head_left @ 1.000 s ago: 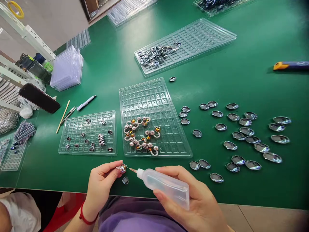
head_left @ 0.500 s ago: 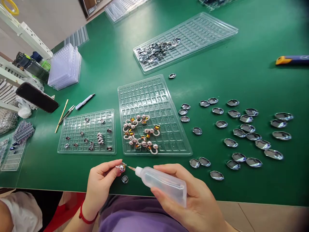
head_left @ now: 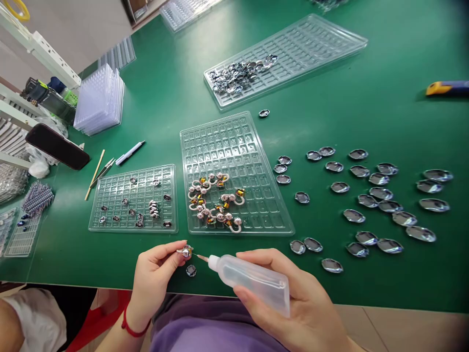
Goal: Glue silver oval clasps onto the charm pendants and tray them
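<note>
My left hand (head_left: pixel 158 266) pinches a small silver bead piece (head_left: pixel 186 251) between thumb and fingertips, just above the table's front edge. It looks like the curved, ball-ended pieces (head_left: pixel 219 216) heaped in the middle clear tray (head_left: pixel 264 195). My right hand (head_left: pixel 293 298) is wrapped round a translucent squeeze bottle (head_left: pixel 252 281), tilted with its thin nozzle pointing left. The nozzle tip is very close to the bead piece; whether they touch I cannot tell. A loose faceted gem (head_left: pixel 191 270) lies on the table under my left fingers.
Many dark faceted gems (head_left: pixel 390 206) are scattered across the right. A smaller tray (head_left: pixel 110 195) with little gems sits left, near tweezers (head_left: pixel 103 171), a wooden stick (head_left: pixel 95 173) and a pen (head_left: pixel 130 152). Behind are a gem-loaded tray (head_left: pixel 311 54), a phone (head_left: pixel 56 145) and a cutter (head_left: pixel 447 88).
The bottle and my right hand have shifted slightly right, and the nozzle tip shows a little farther from the bead piece. The whole view has shifted slightly; my left hand keeps its pinch.
</note>
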Demonstrator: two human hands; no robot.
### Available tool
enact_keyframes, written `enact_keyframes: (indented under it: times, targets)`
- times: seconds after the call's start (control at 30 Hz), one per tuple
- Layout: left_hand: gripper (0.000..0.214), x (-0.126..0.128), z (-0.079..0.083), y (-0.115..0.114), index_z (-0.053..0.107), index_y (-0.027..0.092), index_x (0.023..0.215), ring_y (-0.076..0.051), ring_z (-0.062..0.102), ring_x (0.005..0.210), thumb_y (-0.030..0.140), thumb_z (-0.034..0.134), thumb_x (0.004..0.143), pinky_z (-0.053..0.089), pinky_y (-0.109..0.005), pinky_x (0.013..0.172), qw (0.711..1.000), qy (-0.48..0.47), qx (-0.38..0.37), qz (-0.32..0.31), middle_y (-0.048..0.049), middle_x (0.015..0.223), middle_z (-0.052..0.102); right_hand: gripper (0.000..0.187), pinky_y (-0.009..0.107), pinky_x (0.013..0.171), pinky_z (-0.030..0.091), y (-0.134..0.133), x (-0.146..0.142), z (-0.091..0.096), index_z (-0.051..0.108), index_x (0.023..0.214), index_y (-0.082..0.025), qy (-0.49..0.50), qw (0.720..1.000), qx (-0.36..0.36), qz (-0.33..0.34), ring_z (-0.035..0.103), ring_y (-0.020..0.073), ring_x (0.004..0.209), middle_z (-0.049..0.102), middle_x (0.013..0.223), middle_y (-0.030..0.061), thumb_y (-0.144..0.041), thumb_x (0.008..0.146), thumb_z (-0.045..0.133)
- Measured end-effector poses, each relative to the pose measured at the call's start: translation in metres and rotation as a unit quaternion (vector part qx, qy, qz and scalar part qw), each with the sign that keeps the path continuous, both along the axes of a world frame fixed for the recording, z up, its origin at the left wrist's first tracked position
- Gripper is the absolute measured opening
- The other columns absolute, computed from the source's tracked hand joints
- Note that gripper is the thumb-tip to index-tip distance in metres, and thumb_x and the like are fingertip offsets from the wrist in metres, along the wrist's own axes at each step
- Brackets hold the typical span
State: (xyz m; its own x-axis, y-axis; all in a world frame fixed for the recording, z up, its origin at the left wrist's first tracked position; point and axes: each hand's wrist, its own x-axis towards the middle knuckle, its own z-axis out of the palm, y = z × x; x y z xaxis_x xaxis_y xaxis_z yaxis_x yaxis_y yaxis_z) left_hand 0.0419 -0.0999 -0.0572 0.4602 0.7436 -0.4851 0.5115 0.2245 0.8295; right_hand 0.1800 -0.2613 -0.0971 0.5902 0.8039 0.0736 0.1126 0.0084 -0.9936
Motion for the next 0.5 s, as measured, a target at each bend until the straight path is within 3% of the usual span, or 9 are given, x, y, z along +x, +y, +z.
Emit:
enact_keyframes:
  times: [0.5]
  targets:
    - [0.02, 0.001, 0.0019, -0.0011, 0.08, 0.02, 0.094, -0.022, 0.075, 0.08, 0.025, 0.073, 0.076, 0.061, -0.027, 0.074, 1.0, -0.003, -0.001, -0.002, -0.0054, 0.085, 0.08, 0.019, 0.019, 0.046, 0.047, 0.003, -0.0026, 0.0069, 0.061, 0.096, -0.022, 0.024, 0.999, -0.035, -0.033, 0.056, 0.0101, 0.051, 0.063, 0.074, -0.0008, -0.035, 0.083, 0.065]
